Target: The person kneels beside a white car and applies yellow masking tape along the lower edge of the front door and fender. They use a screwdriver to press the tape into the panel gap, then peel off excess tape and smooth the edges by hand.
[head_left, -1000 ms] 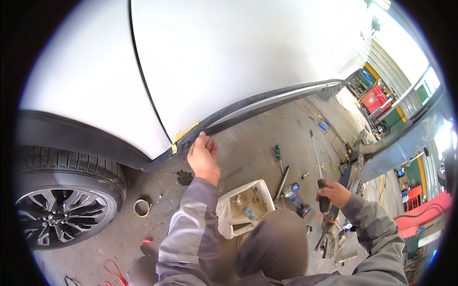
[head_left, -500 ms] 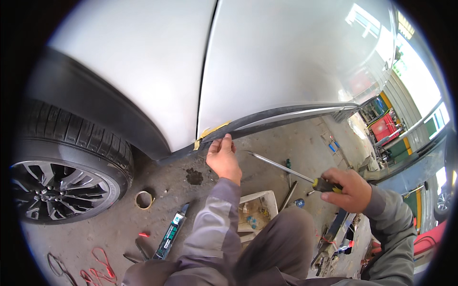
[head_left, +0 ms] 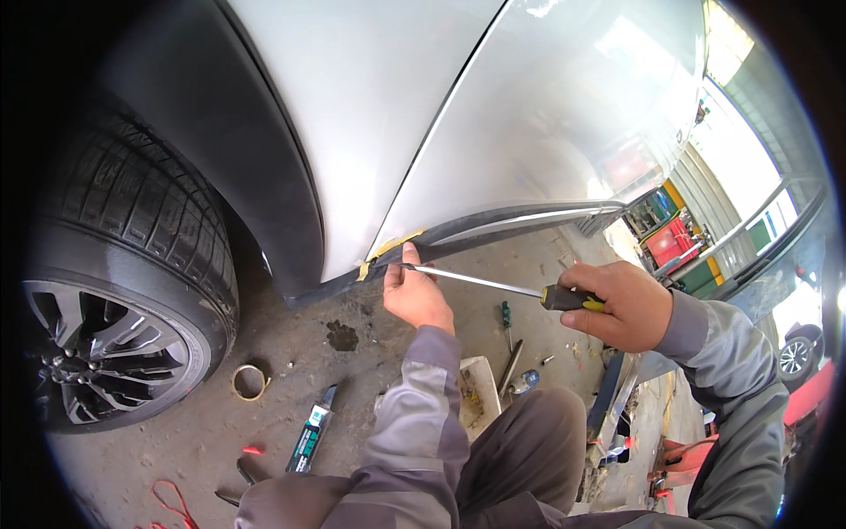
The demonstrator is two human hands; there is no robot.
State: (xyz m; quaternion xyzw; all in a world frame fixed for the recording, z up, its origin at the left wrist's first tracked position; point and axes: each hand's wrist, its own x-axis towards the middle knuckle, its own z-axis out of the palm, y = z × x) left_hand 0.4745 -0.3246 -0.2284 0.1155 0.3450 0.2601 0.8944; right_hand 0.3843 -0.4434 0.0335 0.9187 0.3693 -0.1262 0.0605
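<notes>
Grips a screwdriver (head_left: 529,291) by its black-and-yellow handle in the closed right hand (head_left: 626,304), with the shaft slanting left to the black sill trim (head_left: 448,230). Holds the left hand (head_left: 420,298) half-curled at the shaft's far end, against the trim and just below yellow tape (head_left: 401,242); cannot tell whether pinching the trim, the tip or neither. Farther out, has a silver car door (head_left: 529,123) ahead, a wheel (head_left: 141,273) to the left, and a tape roll (head_left: 236,388) and white box (head_left: 482,381) on the floor (head_left: 203,423) below.
</notes>
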